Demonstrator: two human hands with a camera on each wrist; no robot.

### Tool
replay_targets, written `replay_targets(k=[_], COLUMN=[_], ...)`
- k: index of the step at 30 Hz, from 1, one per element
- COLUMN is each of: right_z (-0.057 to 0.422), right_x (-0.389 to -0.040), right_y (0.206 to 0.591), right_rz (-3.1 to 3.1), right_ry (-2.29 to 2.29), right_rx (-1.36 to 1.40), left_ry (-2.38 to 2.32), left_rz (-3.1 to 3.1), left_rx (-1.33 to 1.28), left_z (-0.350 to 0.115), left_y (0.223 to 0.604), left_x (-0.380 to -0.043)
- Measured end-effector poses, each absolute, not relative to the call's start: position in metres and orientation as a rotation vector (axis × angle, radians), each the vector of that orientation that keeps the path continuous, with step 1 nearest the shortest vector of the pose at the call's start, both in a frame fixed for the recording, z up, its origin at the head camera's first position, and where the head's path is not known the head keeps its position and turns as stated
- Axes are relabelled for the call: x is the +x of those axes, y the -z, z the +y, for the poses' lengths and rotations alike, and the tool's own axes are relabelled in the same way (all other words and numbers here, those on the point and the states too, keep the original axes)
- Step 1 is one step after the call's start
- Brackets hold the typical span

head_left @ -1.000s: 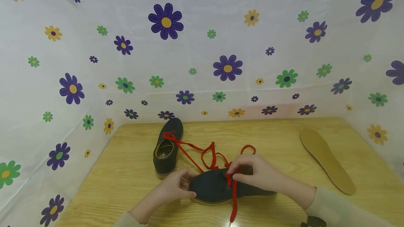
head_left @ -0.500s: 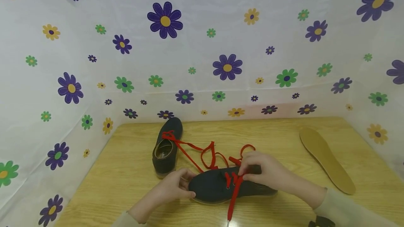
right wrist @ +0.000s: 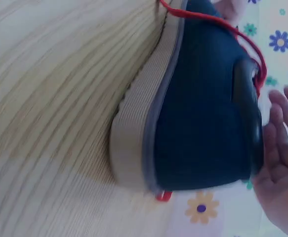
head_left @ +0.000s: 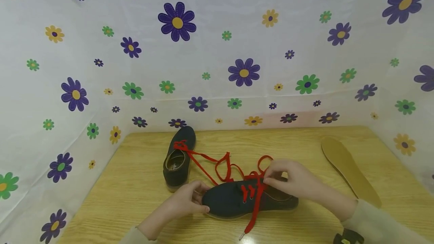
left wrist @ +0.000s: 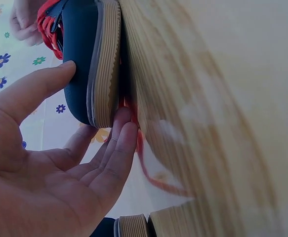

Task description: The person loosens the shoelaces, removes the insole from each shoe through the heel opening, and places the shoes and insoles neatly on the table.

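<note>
A dark navy shoe (head_left: 226,200) with a pale ribbed sole lies across the table, toe to the left. My left hand (head_left: 189,199) grips the toe, thumb on the upper and fingers around the front edge and sole in the left wrist view. A red shoelace (head_left: 256,202) runs through its eyelets, one end with a metal tip draped over the near side. Close above the shoe's opening is my right hand (head_left: 288,176). In the right wrist view its loosely bent fingers (right wrist: 276,116) stand slightly apart from the lace, with nothing visibly held.
A second navy shoe (head_left: 178,172) with red laces stands behind to the left. Loose red lace (head_left: 223,166) trails between the shoes. A tan insole (head_left: 349,168) lies on the right of the wooden table (head_left: 135,168). A flowered curtain (head_left: 210,48) surrounds the back and sides.
My right hand has moved right along the lacing, from the front eyelets toward the shoe's opening, uncovering the eyelets and the opening. The hanging lace end has shifted; my left hand stays at the toe.
</note>
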State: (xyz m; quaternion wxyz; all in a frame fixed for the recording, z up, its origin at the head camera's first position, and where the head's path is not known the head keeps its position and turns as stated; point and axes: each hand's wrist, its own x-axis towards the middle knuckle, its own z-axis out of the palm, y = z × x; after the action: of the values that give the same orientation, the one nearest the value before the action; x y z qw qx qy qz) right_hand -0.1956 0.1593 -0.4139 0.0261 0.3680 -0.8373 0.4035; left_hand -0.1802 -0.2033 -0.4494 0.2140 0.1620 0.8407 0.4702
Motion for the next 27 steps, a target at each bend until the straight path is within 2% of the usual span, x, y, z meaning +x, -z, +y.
replay_targets(k=[5,10,27], right_z=[0.135,0.122,0.15], right_x=[-0.194,-0.187,-0.196], right_y=[0.421,0.425,0.427], right_rz=[-2.393,-2.572,-2.58], right_ry=[-1.242,-1.234,-1.117], right_rx=[1.15,1.081,1.223], left_ry=[-1.31,-1.313,-1.317], left_rz=[2.321,2.319,2.317], left_rx=[0.46,0.452,0.445], left_z=[-0.204,-0.204,-0.204], left_y=[0.449,0.45,0.449], left_x=[-0.18,-0.18,-0.179])
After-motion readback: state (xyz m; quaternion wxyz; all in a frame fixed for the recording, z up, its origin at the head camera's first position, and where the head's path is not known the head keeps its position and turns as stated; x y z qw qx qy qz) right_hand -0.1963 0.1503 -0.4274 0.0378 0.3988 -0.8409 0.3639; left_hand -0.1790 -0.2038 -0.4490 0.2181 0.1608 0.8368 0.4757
